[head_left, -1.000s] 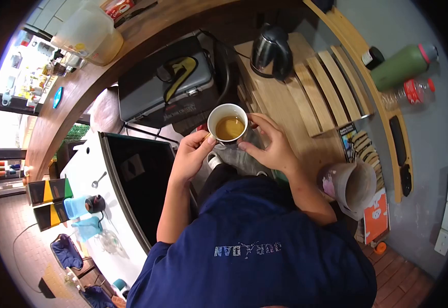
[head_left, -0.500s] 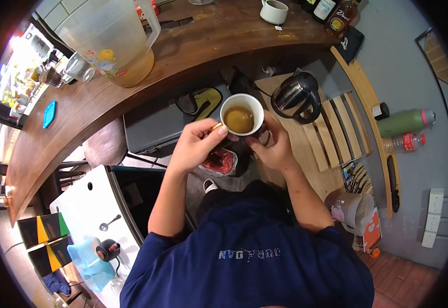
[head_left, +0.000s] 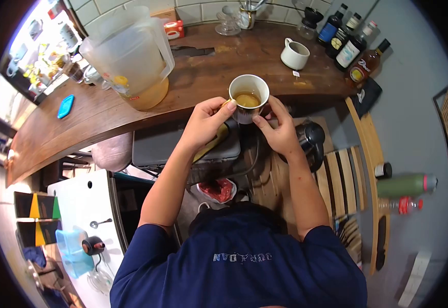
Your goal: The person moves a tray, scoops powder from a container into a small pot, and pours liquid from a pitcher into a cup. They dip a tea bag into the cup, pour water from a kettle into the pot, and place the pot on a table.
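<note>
Both hands hold a white mug (head_left: pixel 244 116) with yellowish-brown liquid in it, near the front edge of the wooden counter (head_left: pixel 198 77). My left hand (head_left: pixel 207 123) is closed on its gold-coloured handle, thumb near the rim. From the other side, my right hand (head_left: pixel 279 128) presses its fingers against the mug's wall. Beyond the mug, a white cup (head_left: pixel 295 55) with a tea-bag tag (head_left: pixel 296 74) beside it stands on the counter. To the left is a large translucent pitcher (head_left: pixel 131 61) with amber liquid at its bottom.
Several bottles (head_left: pixel 351 52) line the counter's right end. A blue-cased object (head_left: pixel 66 106) lies at the left. Below the counter are a dark kettle (head_left: pixel 312 141), a slatted wooden rack (head_left: pixel 344 179) and a lined bin (head_left: pixel 217 190). A white table (head_left: pixel 88 200) stands at lower left.
Both hands have carried the mug forward and up, closer to the counter. The head view has tilted up, so more of the counter's back and the tiled wall shows.
</note>
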Tool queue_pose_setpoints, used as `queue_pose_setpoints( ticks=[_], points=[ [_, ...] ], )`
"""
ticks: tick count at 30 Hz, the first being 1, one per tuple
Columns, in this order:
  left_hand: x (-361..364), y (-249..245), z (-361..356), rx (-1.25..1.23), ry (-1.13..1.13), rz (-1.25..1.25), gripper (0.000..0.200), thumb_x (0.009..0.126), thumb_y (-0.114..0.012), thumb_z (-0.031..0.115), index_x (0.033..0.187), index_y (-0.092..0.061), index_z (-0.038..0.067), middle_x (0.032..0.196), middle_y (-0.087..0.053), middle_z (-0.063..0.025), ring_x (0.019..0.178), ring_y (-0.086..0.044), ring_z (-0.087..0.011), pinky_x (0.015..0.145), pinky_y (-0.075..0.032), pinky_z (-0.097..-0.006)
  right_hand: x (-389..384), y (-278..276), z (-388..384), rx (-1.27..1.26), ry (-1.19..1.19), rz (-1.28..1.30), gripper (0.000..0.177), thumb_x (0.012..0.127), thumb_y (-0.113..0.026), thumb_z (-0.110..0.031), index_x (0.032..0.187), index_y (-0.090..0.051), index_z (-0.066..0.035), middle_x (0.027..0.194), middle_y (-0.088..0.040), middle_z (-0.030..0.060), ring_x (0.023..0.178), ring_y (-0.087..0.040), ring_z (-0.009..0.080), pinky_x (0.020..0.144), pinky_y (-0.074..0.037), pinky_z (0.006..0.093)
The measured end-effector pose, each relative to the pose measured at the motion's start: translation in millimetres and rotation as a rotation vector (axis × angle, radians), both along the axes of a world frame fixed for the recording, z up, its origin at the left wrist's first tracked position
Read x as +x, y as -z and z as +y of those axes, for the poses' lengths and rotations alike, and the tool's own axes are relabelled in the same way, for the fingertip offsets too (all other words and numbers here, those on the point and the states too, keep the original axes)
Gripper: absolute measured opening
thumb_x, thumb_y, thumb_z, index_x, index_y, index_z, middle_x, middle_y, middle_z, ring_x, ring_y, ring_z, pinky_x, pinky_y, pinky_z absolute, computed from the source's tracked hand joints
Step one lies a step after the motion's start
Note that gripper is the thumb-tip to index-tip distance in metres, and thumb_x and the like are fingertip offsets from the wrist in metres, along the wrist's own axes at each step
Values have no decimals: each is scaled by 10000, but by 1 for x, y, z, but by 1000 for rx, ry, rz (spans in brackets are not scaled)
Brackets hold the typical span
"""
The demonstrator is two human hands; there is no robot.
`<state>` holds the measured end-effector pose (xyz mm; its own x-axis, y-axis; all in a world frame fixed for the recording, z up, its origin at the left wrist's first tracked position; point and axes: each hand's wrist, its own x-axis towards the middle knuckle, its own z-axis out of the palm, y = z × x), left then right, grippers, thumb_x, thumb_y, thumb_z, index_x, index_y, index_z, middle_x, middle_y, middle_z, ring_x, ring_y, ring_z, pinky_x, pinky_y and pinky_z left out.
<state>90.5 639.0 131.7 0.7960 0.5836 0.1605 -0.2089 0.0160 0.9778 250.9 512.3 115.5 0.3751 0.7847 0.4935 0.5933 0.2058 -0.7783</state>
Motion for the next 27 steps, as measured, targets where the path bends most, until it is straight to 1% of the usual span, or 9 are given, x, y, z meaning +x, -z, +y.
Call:
queue_pose_setpoints(
  ticks=[2,6,8,9,10,14,16,19,27],
  points=[
    [12,-10,5,111,-55,30,266,933,-535,262,785,-570,43,651,-413,83,569,-310,-17,499,-252,-198,21,5,16,29,-31,-7,564,764,-707,-164,1259,-481,-17,1183,-552,91,956,-553,172,757,-439,285],
    [43,-9,23,97,-195,50,306,942,-517,285,724,-510,71,613,-390,65,544,-325,-30,477,-257,-204,56,1,50,54,-102,-9,554,782,-702,-215,1246,-487,-2,1197,-548,105,990,-550,180,756,-445,293],
    [54,-6,36,171,-256,77,309,941,-517,287,717,-506,75,611,-391,66,544,-326,-28,477,-258,-202,64,5,65,43,-126,-2,551,789,-696,-231,1245,-488,-2,1199,-547,104,1000,-546,179,756,-447,293],
    [58,-3,44,222,-302,91,312,941,-517,289,711,-502,79,609,-391,66,545,-328,-27,477,-260,-200,66,9,75,65,-125,20,524,798,-688,-212,1236,-493,-1,1140,-565,88,953,-548,153,737,-434,267],
    [56,0,55,213,-286,146,307,933,-537,283,798,-588,12,697,-504,45,665,-405,-35,589,-341,-211,69,12,83,85,-120,37,497,806,-680,-192,1227,-498,1,1081,-583,71,907,-550,127,717,-420,241],
    [63,5,74,275,-288,108,305,934,-536,274,792,-588,10,700,-509,42,670,-413,-38,591,-344,-210,72,13,99,59,-110,67,498,818,-674,-235,1223,-501,-2,1083,-583,77,904,-551,129,715,-421,242],
    [66,6,80,251,-296,75,301,935,-535,265,788,-587,8,698,-504,47,666,-412,-40,590,-344,-209,76,6,102,-112,-196,150,569,809,-666,-304,1258,-480,-7,1203,-552,139,1071,-543,216,826,-449,303],
    [66,12,92,226,-271,88,296,937,-534,260,795,-590,6,702,-505,49,665,-411,-40,592,-347,-211,77,23,117,-18,-161,125,593,808,-667,-310,1261,-469,17,1224,-543,157,1110,-535,223,880,-437,314],
    [66,20,107,163,-190,68,309,936,-535,272,781,-581,10,668,-436,73,617,-342,-29,531,-287,-208,66,10,110,-83,-61,115,619,813,-661,-298,1271,-442,56,1241,-523,197,1106,-538,263,898,-434,324]
  ],
)
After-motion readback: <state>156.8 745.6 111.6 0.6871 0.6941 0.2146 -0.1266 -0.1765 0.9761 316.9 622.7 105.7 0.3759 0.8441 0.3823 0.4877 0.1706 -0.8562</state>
